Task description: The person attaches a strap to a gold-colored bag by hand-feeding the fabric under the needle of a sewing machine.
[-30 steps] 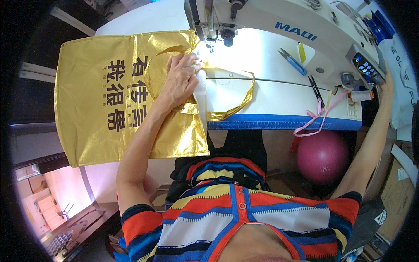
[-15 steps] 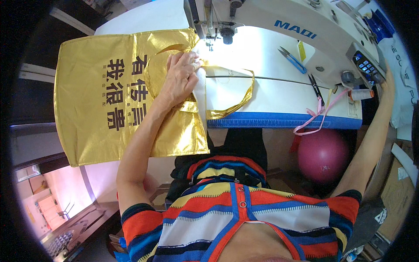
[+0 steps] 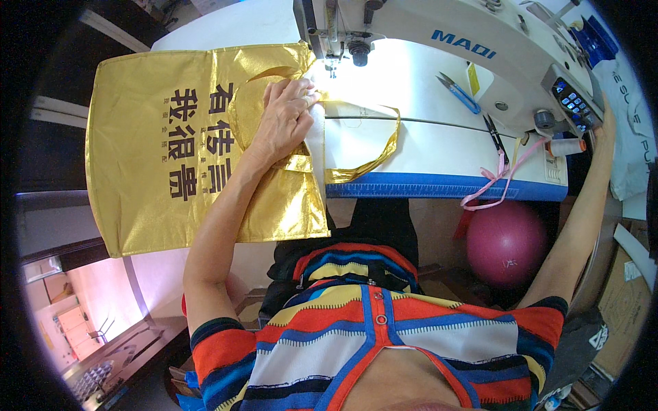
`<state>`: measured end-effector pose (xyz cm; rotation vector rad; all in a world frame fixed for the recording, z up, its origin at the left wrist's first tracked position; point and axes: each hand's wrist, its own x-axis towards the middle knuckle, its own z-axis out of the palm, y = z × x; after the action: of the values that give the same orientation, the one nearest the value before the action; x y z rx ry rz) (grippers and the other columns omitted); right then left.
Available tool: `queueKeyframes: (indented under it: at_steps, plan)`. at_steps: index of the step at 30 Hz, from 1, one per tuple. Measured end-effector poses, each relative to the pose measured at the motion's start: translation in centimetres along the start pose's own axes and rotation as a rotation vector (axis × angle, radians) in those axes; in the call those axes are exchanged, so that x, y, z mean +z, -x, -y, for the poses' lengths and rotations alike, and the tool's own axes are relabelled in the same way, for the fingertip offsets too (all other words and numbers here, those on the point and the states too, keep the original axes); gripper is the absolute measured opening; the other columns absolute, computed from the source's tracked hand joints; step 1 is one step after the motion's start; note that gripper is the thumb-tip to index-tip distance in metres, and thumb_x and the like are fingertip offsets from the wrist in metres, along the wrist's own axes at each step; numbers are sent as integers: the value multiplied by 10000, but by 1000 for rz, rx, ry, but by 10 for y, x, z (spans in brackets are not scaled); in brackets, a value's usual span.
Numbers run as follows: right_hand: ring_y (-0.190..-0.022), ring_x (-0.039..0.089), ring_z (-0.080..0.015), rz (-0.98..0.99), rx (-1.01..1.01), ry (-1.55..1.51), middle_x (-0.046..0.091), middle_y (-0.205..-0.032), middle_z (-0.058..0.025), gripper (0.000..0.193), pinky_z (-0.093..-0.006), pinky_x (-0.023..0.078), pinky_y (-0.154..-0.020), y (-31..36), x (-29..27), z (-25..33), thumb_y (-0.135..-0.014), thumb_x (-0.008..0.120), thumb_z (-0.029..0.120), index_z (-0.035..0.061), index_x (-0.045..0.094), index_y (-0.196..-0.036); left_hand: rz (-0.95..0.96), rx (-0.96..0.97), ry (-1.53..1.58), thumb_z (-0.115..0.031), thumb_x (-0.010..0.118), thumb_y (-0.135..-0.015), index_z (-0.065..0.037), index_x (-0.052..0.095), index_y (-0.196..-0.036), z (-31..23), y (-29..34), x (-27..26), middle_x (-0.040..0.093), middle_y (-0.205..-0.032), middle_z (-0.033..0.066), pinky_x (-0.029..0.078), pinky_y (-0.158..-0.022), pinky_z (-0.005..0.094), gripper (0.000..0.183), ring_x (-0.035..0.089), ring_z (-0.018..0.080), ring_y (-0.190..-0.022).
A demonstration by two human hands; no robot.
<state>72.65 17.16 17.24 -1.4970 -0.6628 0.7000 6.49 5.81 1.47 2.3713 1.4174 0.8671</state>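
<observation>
A shiny gold tote bag [image 3: 140, 151] with dark printing lies flat across the left of the sewing table. Its upper edge is close beside the needle of a white sewing machine [image 3: 404, 24]. My left hand [image 3: 286, 116] rests on that edge just below the lit needle area, fingers bent and pressed together on the gold fabric. One gold handle loop [image 3: 384, 151] of the bag spreads rightward over the white table; another curves around my left hand. My right hand [image 3: 604, 130] reaches to the machine's right end beside the control panel [image 3: 574, 103]; its fingers are hidden there.
Blue-handled thread snips [image 3: 466, 101] and black tweezers [image 3: 495, 137] lie under the machine arm. Pink ribbon [image 3: 490, 195] hangs over the blue front edge [image 3: 439, 186], near a thread spool [image 3: 567, 147]. A dark pink ball [image 3: 507, 243] sits below the table.
</observation>
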Motion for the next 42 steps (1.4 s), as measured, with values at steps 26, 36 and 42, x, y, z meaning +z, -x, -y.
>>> queueKeyframes:
  at_steps: [26, 36, 42]
  plan:
    - [-818, 622, -201, 58, -70, 67, 619, -1005, -120, 454, -321, 505, -725, 31, 11, -2, -884, 585, 333, -35, 550, -1148, 22, 4, -45, -103, 405, -747, 50, 629, -1023, -2, -2, -2, 513, -1200, 136, 314, -1001, 419, 387, 404, 310, -1128]
    - [-932, 595, -194, 113, -251, 7, 587, -1096, -113, 412, -308, 473, -829, 0, -14, -18, -917, 536, 269, -39, 521, -1191, 11, 23, -62, -92, 407, -759, 27, 638, -1026, 0, -2, 0, 524, -1200, 134, 321, -994, 418, 372, 406, 310, -1136]
    - [-944, 595, -201, 113, -96, -73, 590, -1096, -113, 405, -306, 472, -831, -8, -14, -15, -908, 549, 248, -43, 525, -1187, 3, 21, -64, -93, 414, -757, 27, 639, -1029, 0, -1, 0, 524, -1191, 131, 321, -987, 407, 372, 414, 306, -1118]
